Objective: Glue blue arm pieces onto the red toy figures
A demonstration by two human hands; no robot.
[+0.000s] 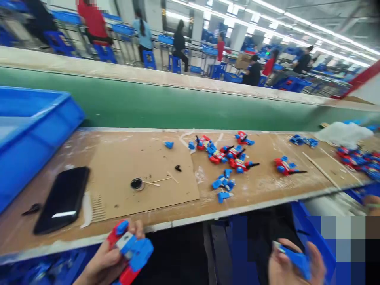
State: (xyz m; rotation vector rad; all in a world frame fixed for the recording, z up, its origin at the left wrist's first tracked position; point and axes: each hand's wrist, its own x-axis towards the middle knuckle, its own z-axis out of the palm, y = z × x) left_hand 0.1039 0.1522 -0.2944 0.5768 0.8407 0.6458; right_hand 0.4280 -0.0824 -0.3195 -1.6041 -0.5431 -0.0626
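Note:
My left hand (107, 259), at the lower left in front of the table edge, is closed around a red and blue plastic toy figure (139, 251) with a grey patch. Off to the lower right, my right hand (280, 263) grips a small blue plastic toy part (298, 262) between its fingers. The two hands are well apart. Beyond them on the table lies a cardboard sheet (118, 158), bearing a small pot of black stuff (137, 183), thin sticks and a small black piece (178, 168).
Several red and blue toy figures (218, 156) and loose blue parts (223, 181) lie mid-table. A black phone (62, 198) and blue crate (38, 130) are left. A heap of figures (356, 160) sits right. Behind runs a green conveyor belt (154, 99); people sit farther back.

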